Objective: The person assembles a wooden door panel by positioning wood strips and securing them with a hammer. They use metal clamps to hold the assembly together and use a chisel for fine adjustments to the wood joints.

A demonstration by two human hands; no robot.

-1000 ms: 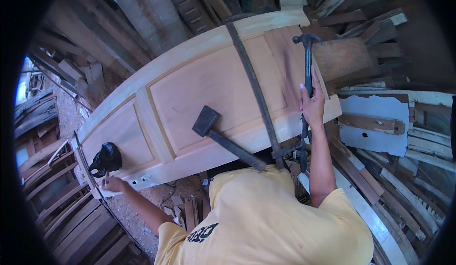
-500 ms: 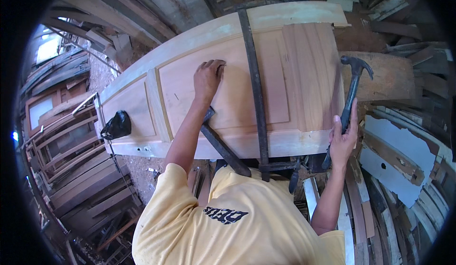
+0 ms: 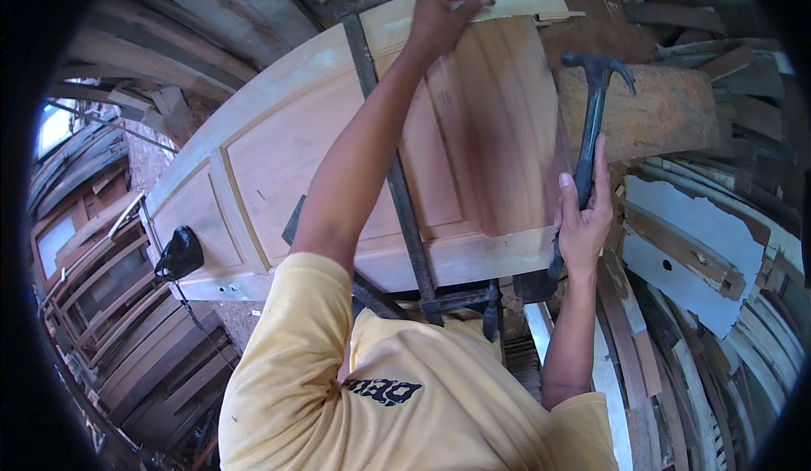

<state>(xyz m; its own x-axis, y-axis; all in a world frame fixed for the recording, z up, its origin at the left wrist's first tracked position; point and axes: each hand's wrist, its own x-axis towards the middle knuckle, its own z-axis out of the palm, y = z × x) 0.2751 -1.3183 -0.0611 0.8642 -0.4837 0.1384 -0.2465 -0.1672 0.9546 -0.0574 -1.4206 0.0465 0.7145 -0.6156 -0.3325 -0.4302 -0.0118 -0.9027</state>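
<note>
A pale wooden panelled door [image 3: 291,163] lies flat in front of me, its left end tapering in a curve. My left hand [image 3: 446,19] is at the door's far rail near the right end, thumb and fingers pinched together. Whatever they pinch is too small to make out. In my right hand [image 3: 585,228], beside the door's right end, is a claw hammer [image 3: 594,103] held upright by its dark handle, head away from me. A wide brown board [image 3: 507,125] covers the door's right part. A dark metal bar clamp [image 3: 404,209] crosses the door, partly behind my left forearm.
A second dark-handled tool [image 3: 378,295] lies at the near edge, partly hidden by my left arm. Toward the left end sits a black plastic bag [image 3: 180,254]. Stacked planks and frames [image 3: 110,260] surround the door. A brown plank [image 3: 655,112] stands beyond the hammer.
My left hand has moved from the middle panel to the far right rail, passing over the clamp. The right hand still grips the hammer. The view has shifted to the right.
</note>
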